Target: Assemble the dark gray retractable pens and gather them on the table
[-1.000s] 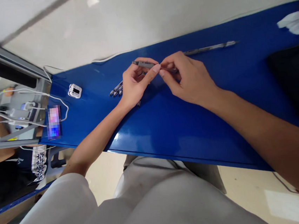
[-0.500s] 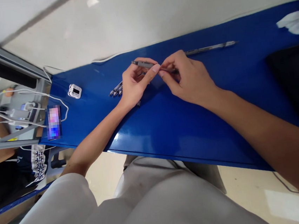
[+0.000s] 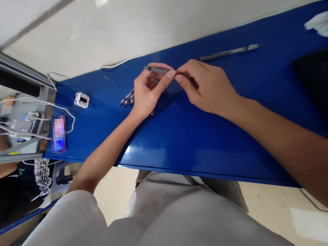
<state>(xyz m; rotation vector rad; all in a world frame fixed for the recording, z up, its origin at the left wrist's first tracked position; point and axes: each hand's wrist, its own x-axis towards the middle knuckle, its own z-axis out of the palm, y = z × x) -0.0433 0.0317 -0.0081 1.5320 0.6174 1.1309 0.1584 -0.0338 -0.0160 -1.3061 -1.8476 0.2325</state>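
Observation:
Pinched in my left hand [image 3: 147,93] is the grey grip section of a pen [image 3: 159,70], its dark tip pointing left. My right hand [image 3: 211,84] meets it at the other end, thumb and forefinger closed on a thin dark piece of the pen, mostly hidden by the fingers. Several clear-and-grey pens [image 3: 127,98] lie on the blue table [image 3: 177,137] behind my left hand, partly covered by it. Beyond my right hand another long pen [image 3: 229,52] lies flat near the wall.
A small white device [image 3: 82,100] and a phone [image 3: 58,134] with a white cable are at the left. On the right are a black item [image 3: 323,88] and crumpled white tissue [image 3: 324,25]. Another person's arm [image 3: 0,173] shows at far left, beside a metal frame.
My right hand has shifted slightly, its fingers covering more of the thin dark piece. My left hand and the grip section have stayed in place.

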